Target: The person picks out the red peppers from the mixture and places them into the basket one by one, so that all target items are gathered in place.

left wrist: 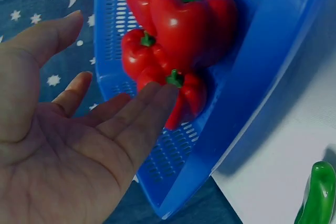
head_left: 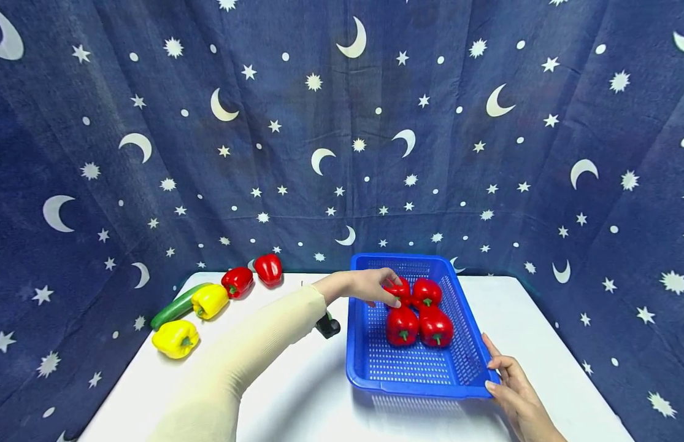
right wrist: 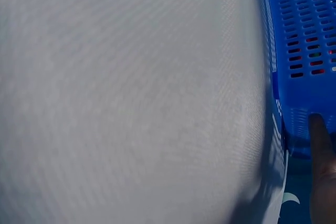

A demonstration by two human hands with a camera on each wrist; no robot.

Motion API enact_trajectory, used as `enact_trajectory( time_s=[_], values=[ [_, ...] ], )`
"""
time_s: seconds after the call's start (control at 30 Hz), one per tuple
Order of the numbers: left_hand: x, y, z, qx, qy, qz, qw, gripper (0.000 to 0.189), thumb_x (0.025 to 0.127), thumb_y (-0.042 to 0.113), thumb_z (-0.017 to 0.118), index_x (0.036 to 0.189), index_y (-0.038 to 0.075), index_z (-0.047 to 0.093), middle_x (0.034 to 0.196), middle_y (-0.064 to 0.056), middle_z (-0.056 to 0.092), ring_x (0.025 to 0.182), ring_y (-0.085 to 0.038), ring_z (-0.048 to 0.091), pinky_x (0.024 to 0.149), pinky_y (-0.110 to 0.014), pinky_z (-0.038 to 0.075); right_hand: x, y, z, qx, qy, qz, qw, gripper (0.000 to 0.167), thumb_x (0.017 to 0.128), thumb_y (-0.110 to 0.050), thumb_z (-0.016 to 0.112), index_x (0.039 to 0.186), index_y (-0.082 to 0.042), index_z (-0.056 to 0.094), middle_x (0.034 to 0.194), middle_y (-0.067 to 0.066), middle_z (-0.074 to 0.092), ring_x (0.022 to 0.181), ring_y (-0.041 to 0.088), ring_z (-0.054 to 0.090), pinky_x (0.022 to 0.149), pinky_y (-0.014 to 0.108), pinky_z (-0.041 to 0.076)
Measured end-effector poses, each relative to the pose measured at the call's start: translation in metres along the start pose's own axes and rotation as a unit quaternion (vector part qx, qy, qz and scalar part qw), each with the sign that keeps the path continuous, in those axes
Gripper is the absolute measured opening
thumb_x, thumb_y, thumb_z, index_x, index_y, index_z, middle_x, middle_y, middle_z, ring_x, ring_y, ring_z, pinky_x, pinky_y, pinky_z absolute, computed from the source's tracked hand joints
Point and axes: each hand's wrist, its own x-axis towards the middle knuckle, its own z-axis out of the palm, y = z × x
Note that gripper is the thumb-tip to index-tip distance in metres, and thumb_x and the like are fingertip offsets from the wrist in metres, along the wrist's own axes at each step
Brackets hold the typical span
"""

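A blue plastic basket [head_left: 405,388] holds several red bell peppers [head_left: 402,325], grouped with their green stems showing. Over the basket's left side, my left hand [head_left: 375,286] reaches in among the peppers at the back. Seen from the left wrist, that hand [left wrist: 68,145] has spread, loosely bent fingers and an empty palm; its fingertips overlap the nearest red pepper [left wrist: 197,95]. My right hand [head_left: 515,390] grips the basket's near right corner, thumb at the rim and fingers along the outer side. One finger [right wrist: 321,145] lies against the basket wall [right wrist: 302,95] in the right wrist view.
On the white table [head_left: 297,393], at the left, lie two yellow bell peppers [head_left: 176,339], two more red ones [head_left: 268,270] and a long green cucumber [head_left: 178,305]. A dark blue curtain [head_left: 342,153] with moons and stars hangs around the table's back and sides.
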Motion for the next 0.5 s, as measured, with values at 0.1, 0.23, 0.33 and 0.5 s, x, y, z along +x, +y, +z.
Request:
enact_trajectory(
  time_s=[0.1,0.23,0.33,0.5],
  values=[
    [-0.003,0.0,-0.004,-0.014,0.016,0.009,0.9997,0.056,0.093,0.027,0.076,0.141,0.011,0.051,0.137,-0.012,0.053,0.115,-0.027,0.063,0.085,-0.037,0.059,0.0,0.0,0.0,-0.001,-0.004,0.0,1.0,0.023,0.104,-0.003,0.044,0.124,-0.005,0.034,0.172,0.001,0.0,0.157,0.022,-0.003,0.095,0.019,0.044],
    [-0.008,-0.001,-0.007,-0.028,0.034,0.014,0.9989,0.052,0.093,0.027,0.075,0.139,0.016,0.053,0.133,-0.005,0.054,0.111,-0.02,0.063,0.089,-0.041,0.059,0.001,0.0,0.0,-0.003,-0.001,0.003,1.0,0.024,0.104,-0.003,0.045,0.124,-0.004,0.033,0.172,0.002,0.0,0.156,0.029,-0.007,0.095,0.018,0.044],
    [-0.011,-0.002,-0.009,-0.038,0.042,0.019,0.9982,0.052,0.094,0.026,0.075,0.14,0.016,0.053,0.134,-0.006,0.054,0.11,-0.02,0.063,0.093,-0.047,0.057,0.002,0.001,-0.001,-0.004,0.002,0.005,1.0,0.025,0.103,-0.003,0.045,0.124,-0.002,0.032,0.172,0.004,0.0,0.156,0.033,-0.01,0.094,0.018,0.043],
    [-0.016,-0.005,-0.009,-0.05,0.053,0.025,0.997,0.053,0.095,0.025,0.074,0.142,0.014,0.052,0.138,-0.009,0.053,0.111,-0.022,0.064,0.093,-0.046,0.057,0.002,0.004,-0.001,-0.002,0.0,-0.002,1.0,0.024,0.103,-0.002,0.044,0.123,-0.002,0.033,0.172,0.004,-0.001,0.155,0.033,-0.012,0.095,0.017,0.041]
  ],
)
